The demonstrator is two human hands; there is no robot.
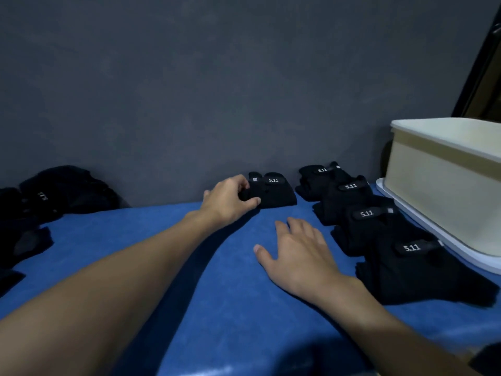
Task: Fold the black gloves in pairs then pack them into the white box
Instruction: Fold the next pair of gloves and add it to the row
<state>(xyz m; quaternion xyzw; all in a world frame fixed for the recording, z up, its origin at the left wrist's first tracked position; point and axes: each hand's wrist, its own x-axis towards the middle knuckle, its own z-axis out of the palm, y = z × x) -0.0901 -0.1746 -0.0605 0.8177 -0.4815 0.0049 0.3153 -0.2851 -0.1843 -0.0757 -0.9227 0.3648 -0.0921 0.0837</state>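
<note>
My left hand (230, 198) reaches to the back of the blue surface and grips the left end of a folded pair of black gloves (276, 195) marked 5.11. My right hand (298, 253) lies open, palm down, on the blue cloth with its fingers spread, holding nothing. To its right runs a row of several folded black glove pairs (379, 226), from the back wall toward me. The white box (439, 185) stands at the far right, open at the top; its inside is hidden from this angle.
A loose heap of unfolded black gloves (54, 196) lies at the far left against the grey wall. The white box rests on its white lid (423, 226). Blue cloth (189, 267) covers the surface between my arms.
</note>
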